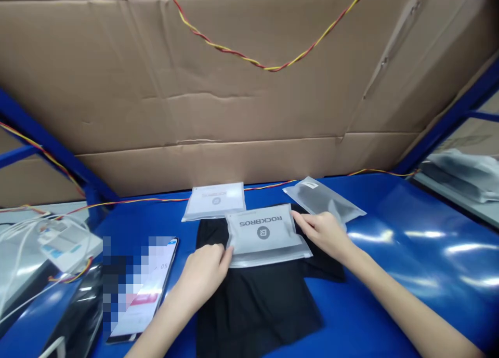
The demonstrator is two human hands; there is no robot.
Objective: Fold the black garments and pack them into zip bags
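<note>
A frosted plastic bag printed ROCKBROS lies over a black garment spread on the blue table. My left hand grips the bag's near left edge between thumb and fingers. At its right edge, my right hand pinches the plastic, fingers closed. The lettering appears upside down from here. Behind the left part of the garment rests a second ROCKBROS bag, whitish and flat. Another frosted bag, with a small white label and something grey inside, lies at the back right.
A phone with a lit, partly pixelated screen lies left of my left forearm. White cables and a box crowd the left edge. Cardboard walls the back, with a twisted red-yellow wire hanging across. Blue frame posts stand at both sides.
</note>
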